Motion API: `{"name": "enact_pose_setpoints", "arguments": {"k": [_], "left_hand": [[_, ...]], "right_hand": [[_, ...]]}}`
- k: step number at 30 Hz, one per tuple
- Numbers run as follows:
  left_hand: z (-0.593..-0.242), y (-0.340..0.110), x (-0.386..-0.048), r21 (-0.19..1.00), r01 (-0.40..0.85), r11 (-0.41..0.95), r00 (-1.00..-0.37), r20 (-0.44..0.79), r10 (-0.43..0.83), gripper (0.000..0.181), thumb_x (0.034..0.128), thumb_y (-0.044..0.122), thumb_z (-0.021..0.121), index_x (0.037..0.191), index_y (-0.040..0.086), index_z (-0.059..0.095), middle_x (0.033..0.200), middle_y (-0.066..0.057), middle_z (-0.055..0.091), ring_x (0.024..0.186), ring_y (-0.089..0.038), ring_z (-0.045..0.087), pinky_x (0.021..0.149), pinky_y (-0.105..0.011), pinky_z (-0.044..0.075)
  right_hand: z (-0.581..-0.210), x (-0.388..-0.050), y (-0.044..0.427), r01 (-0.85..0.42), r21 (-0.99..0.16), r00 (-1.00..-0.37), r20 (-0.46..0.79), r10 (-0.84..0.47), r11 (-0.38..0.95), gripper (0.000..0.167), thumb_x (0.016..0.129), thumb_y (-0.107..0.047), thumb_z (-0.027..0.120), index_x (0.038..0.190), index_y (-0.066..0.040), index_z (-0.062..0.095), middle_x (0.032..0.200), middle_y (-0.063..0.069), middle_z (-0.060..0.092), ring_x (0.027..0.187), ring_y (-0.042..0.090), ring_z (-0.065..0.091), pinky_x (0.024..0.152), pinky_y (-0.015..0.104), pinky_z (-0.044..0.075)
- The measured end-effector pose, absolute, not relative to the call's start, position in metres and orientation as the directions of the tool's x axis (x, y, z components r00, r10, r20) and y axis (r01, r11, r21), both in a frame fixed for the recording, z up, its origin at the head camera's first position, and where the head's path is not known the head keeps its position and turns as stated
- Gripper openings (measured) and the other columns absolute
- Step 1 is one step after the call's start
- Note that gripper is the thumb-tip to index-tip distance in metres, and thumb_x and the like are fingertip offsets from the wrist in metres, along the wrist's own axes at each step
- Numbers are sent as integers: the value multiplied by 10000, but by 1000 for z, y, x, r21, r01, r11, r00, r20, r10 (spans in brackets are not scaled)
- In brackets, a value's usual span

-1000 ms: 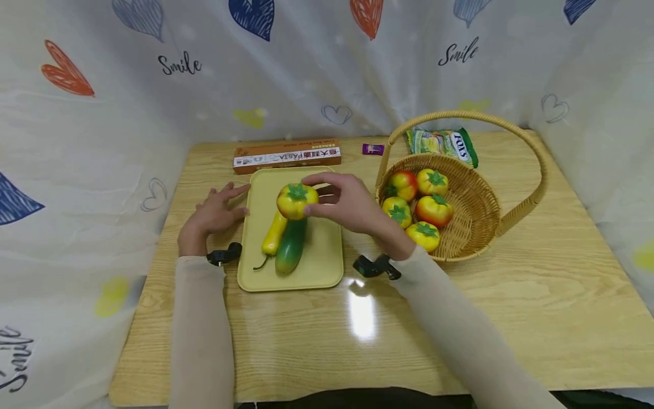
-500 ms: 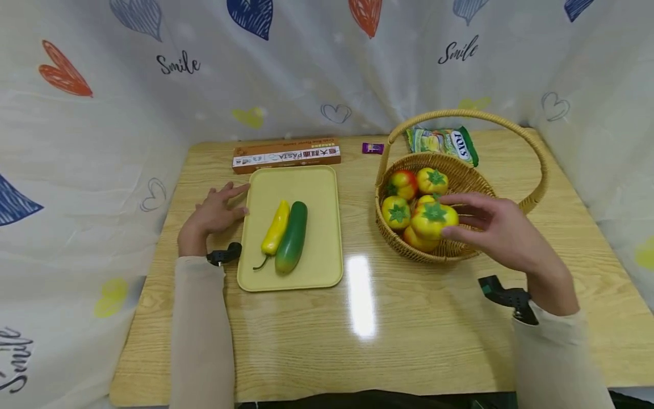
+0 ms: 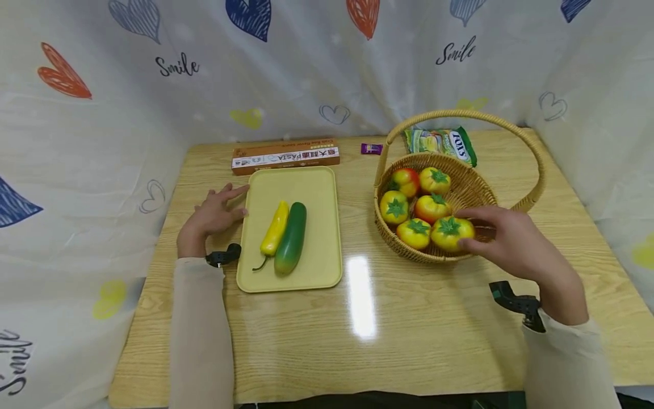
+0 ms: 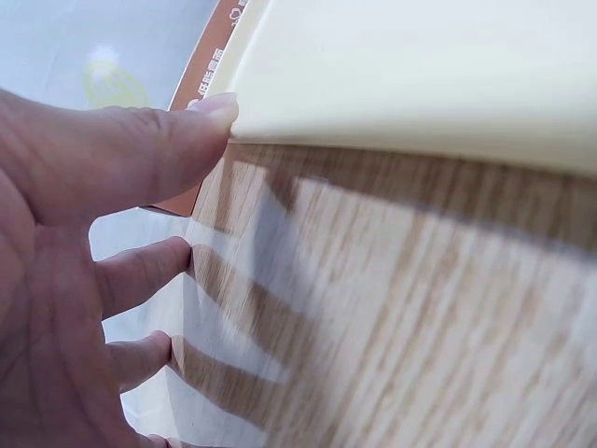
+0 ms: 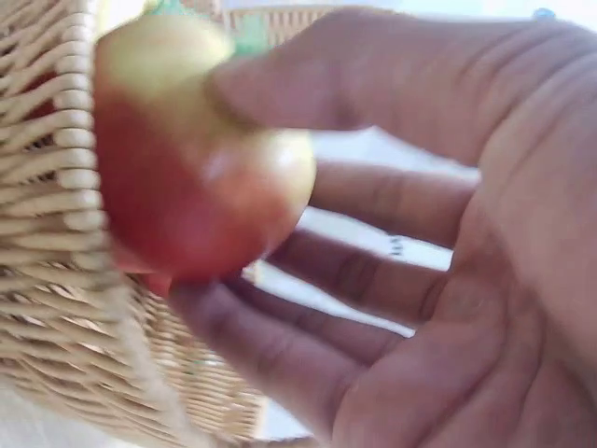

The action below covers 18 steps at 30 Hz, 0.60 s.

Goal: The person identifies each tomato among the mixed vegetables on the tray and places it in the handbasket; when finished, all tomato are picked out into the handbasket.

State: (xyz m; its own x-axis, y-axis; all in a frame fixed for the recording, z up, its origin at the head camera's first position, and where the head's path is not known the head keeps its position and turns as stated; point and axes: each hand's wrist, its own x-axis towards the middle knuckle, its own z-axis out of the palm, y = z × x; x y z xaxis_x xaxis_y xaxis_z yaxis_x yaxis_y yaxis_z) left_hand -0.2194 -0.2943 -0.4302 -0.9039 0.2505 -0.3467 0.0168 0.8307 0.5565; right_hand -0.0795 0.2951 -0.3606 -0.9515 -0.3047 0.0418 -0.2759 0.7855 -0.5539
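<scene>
My right hand [image 3: 518,245] holds a yellow-and-red tomato [image 3: 452,234] with a green leafy top, low inside the front right of the wicker basket [image 3: 462,170]. In the right wrist view, thumb and fingers curl round this tomato [image 5: 201,187] beside the woven rim. Several similar tomatoes, among them one red-topped tomato [image 3: 406,182], lie left of it in the basket. At the left edge of the pale yellow tray [image 3: 319,227], my left hand [image 3: 213,215] rests with spread fingers, its thumb touching the rim. On the tray a yellow pepper [image 3: 276,228] lies against a green cucumber [image 3: 291,238].
Behind the tray lies a brown pasta box [image 3: 286,156]. A small purple packet [image 3: 371,149] is at the back, and a green candy bag [image 3: 447,145] sits behind the basket. The tall basket handle [image 3: 460,115] arches over the basket. A printed curtain [image 3: 286,74] borders the table.
My right hand has carried the tomato from above the tray rightward to the basket, then lowered it inside beside the others. My left hand has stayed at the tray edge.
</scene>
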Motion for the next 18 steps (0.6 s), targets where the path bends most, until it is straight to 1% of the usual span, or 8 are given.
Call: {"name": "enact_pose_setpoints", "arguments": {"k": [2, 5, 7, 9, 12, 15, 16, 18], "left_hand": [[-430, -295, -220, 558, 17, 830, -904, -346, 251, 707, 1138, 329, 607, 1757, 253, 274, 1835, -228, 5, 1621, -635, -157, 1144, -944, -93], [-431, -295, -220, 560, 16, 829, -905, -344, 249, 706, 1138, 332, 608, 1757, 256, 276, 1835, -225, 6, 1623, -631, -159, 1150, -938, -99], [-431, -294, -219, 565, 14, 825, -905, -343, 251, 704, 1138, 331, 608, 1756, 259, 280, 1837, -222, 7, 1626, -626, -161, 1154, -933, -105], [-430, -293, -219, 568, 16, 823, -906, -340, 252, 706, 1135, 330, 613, 1755, 254, 284, 1836, -224, 11, 1625, -628, -159, 1154, -933, -105], [-430, -293, -219, 573, 16, 820, -906, -337, 254, 706, 1133, 324, 620, 1753, 251, 291, 1836, -227, 15, 1625, -630, -154, 1152, -935, -105], [-431, -293, -220, 572, 16, 820, -906, -339, 254, 708, 1134, 329, 618, 1755, 256, 286, 1838, -223, 9, 1626, -626, -157, 1153, -934, -103], [-431, -293, -220, 570, 15, 821, -906, -340, 253, 707, 1134, 331, 616, 1755, 261, 284, 1838, -220, 8, 1627, -624, -158, 1155, -932, -102], [-432, -294, -220, 569, 13, 822, -906, -341, 250, 707, 1136, 332, 612, 1757, 266, 279, 1839, -216, 4, 1627, -621, -162, 1155, -931, -104]], "right_hand": [[-364, -81, 292, -247, -624, -952, 13, -306, 742, 450, 977, -106, 834, 1409, -44, 724, 1358, 209, 731, 1166, 418, 770, 858, 38, 524], [-369, -84, 286, -199, -696, -949, -38, -312, 689, 435, 1007, -133, 809, 1425, -64, 711, 1419, 219, 687, 1239, 459, 736, 889, 55, 537], [-371, -85, 284, -179, -709, -948, -61, -311, 682, 428, 1015, -150, 801, 1426, -76, 707, 1443, 217, 671, 1272, 461, 720, 913, 74, 544], [-372, -87, 284, -177, -689, -949, -70, -307, 703, 433, 1010, -159, 805, 1425, -80, 708, 1441, 210, 680, 1277, 445, 720, 930, 109, 556], [-374, -88, 287, -187, -629, -950, -78, -301, 755, 476, 985, -191, 843, 1432, -95, 709, 1414, 198, 714, 1270, 420, 719, 997, 309, 600], [-374, -88, 290, -198, -583, -951, -80, -298, 788, 519, 983, -229, 852, 1463, -112, 696, 1425, 209, 720, 1290, 448, 699, 1051, 566, 564], [-374, -88, 290, -198, -582, -951, -80, -298, 789, 524, 988, -232, 847, 1474, -115, 689, 1440, 214, 711, 1303, 461, 689, 1056, 629, 546], [-374, -88, 291, -202, -586, -953, -67, -296, 785, 521, 1000, -231, 833, 1485, -118, 683, 1470, 222, 692, 1330, 490, 668, 1066, 683, 525]]}}
